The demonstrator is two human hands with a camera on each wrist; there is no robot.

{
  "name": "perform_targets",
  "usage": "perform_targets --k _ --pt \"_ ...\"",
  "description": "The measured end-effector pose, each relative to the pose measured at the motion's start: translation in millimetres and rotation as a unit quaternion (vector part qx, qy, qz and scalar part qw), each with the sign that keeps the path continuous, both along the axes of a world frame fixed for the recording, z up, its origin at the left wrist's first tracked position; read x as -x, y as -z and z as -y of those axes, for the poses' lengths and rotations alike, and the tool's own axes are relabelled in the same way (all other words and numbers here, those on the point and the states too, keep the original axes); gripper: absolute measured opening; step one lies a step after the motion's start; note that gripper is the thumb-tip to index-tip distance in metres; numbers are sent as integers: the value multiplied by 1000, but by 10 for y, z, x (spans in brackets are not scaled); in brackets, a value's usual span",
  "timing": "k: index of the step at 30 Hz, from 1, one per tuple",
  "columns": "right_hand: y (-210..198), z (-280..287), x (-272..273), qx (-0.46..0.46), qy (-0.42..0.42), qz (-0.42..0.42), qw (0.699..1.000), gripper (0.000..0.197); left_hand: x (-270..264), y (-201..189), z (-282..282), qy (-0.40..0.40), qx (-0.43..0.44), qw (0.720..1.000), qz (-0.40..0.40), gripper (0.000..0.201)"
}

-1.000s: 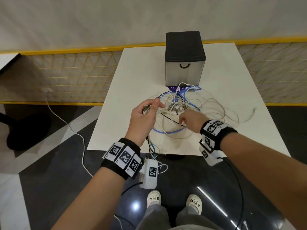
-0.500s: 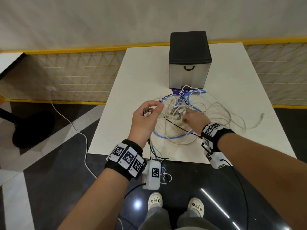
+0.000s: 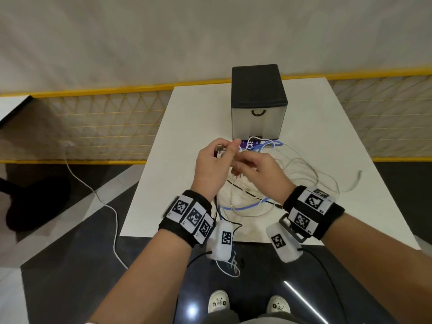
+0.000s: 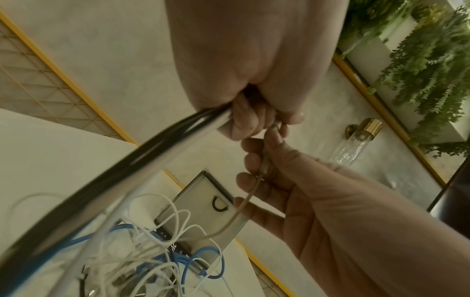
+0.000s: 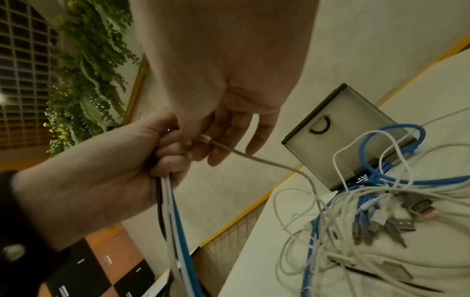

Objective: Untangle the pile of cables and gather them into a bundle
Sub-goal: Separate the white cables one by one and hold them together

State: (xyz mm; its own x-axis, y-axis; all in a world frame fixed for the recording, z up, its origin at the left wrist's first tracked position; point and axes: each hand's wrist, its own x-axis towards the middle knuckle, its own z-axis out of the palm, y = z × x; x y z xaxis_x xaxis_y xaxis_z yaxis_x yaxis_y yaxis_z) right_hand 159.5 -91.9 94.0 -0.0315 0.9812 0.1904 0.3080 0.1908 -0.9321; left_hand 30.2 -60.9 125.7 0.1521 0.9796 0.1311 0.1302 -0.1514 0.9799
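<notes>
A tangle of white, beige and blue cables (image 3: 297,174) lies on the white table (image 3: 187,136), with loose plugs showing in the right wrist view (image 5: 368,217). My left hand (image 3: 215,160) is raised above the pile's left side and grips a bunch of black, white and blue cables (image 5: 172,211) that hang over the table's near edge. My right hand (image 3: 247,164) is right beside it and pinches the plug end of a beige cable (image 5: 267,162) against the left hand's fingers (image 4: 244,120). That beige cable (image 4: 239,213) trails back down into the pile (image 4: 152,261).
A small black-topped drawer box (image 3: 258,101) stands just behind the pile, on a purple card (image 3: 250,144). A yellow mesh fence (image 3: 105,127) runs behind and beside the table. A white cord (image 3: 93,190) lies on the floor at the left.
My right hand has lifted off the pile and moved left and up to meet the left hand, bringing a beige cable end. The left hand has risen a little with its cables.
</notes>
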Motion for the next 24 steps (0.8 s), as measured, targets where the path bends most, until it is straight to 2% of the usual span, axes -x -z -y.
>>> perform_targets --k 5,9,14,17,20,22,24 --pt "178 -44 -99 14 -62 107 992 12 46 -22 -153 -44 -35 998 -16 32" --pt "173 -83 -115 8 -63 90 994 16 92 -35 -239 -48 -26 999 5 34" --pt "104 -110 -18 -3 -71 42 997 12 89 -113 -323 -47 5 996 73 32" --pt "233 -161 -67 16 -108 117 987 15 78 -268 -321 -45 31 987 152 33" --pt "330 -240 -179 57 -111 167 978 11 149 -424 -361 0 62 966 250 29" --pt "309 -324 -264 62 -85 162 981 16 236 -454 -410 25 61 968 243 26" --pt "195 -409 -311 47 -61 135 988 18 290 -425 -435 41 52 985 162 12"
